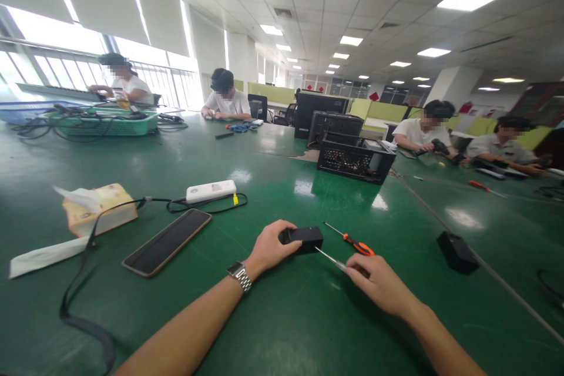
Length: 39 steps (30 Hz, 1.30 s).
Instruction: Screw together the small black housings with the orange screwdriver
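My left hand [274, 245], with a metal-band watch [239, 276] on the wrist, grips a small black box [309, 238] by its left end on the green table [282, 317]. From the right, my right hand [382, 279] is closed around a screwdriver [331, 258] whose handle is mostly hidden by the fingers. Its thin metal shaft points up and left, and the tip is at the box's right front edge; whether it touches cannot be made out. Just beyond my right hand lies a second screwdriver [358, 244] with an orange and black handle.
Left lie a phone [168, 241], a white power bank [211, 191] with a cable and a tissue pack [101, 209]. Another black box [457, 252] rests right. Farther off are an opened computer case [356, 158], a green basket [106, 123] of cables and several people seated around the table.
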Motion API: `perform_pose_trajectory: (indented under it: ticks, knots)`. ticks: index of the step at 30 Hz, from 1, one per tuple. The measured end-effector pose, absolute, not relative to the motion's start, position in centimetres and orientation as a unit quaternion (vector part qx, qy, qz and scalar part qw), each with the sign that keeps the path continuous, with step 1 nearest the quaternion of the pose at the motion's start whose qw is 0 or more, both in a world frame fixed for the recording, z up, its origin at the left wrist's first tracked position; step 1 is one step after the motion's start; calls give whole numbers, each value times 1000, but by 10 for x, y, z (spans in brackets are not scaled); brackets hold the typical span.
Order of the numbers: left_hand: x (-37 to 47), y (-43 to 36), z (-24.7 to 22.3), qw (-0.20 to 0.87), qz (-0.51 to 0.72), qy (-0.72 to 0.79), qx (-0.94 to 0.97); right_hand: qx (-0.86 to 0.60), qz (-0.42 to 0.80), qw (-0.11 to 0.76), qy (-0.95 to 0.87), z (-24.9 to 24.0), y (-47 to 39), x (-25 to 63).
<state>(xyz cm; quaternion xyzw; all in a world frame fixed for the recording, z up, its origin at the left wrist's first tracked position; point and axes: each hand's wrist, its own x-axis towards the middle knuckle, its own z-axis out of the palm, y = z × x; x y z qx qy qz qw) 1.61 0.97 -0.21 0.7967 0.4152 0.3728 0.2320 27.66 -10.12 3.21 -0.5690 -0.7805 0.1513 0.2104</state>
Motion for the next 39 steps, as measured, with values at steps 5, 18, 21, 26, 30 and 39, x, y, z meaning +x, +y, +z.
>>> perform_pose_trajectory:
  ticks: [5, 18, 21, 26, 30, 39]
  knots:
    - [17, 10, -3, 230, 378, 407, 799, -587, 148, 235, -760, 29, -98, 279]
    - [17, 7, 0, 233, 372, 410, 800, -594, 29, 272, -756, 29, -102, 278]
    - [17, 7, 1, 235, 373, 411, 798, -594, 30, 272, -757, 28, -101, 280]
    - [17, 7, 1, 235, 373, 409, 799, -586, 22, 272, -763, 30, -101, 277]
    - [16, 8, -2, 234, 374, 403, 802, -577, -8, 279, -768, 31, -102, 277]
    - [23, 3, -1, 229, 375, 406, 801, -584, -37, 283, -760, 18, -105, 251]
